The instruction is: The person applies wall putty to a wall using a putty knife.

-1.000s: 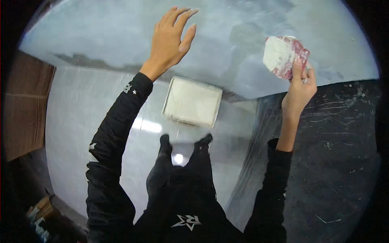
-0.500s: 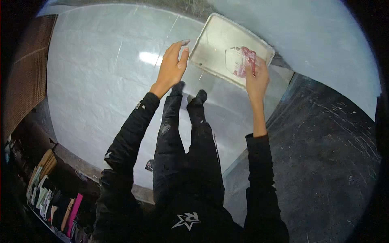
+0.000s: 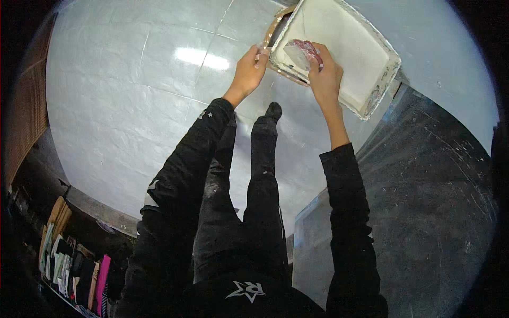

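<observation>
Open container and hand-held piece, seen from above. The white rectangular tray with a crusted rim [image 3: 383, 87] carries a smooth, cream-coloured layer [image 3: 360, 58] across its base. The right hand [image 3: 326, 77] has its grip closed on a flat red-and-white piece smeared with pale matter [image 3: 303, 52], located over the tray near its left side; contact with the tray cannot be determined. The left hand [image 3: 248, 71] lies at the tray's left corner, its grip narrow; whether it grasps the rim cannot be told. A brown-edged object with a dark interior [image 3: 273, 32], kind unclear, shows beside that corner, above the pale grey tiled floor [image 3: 132, 106].
</observation>
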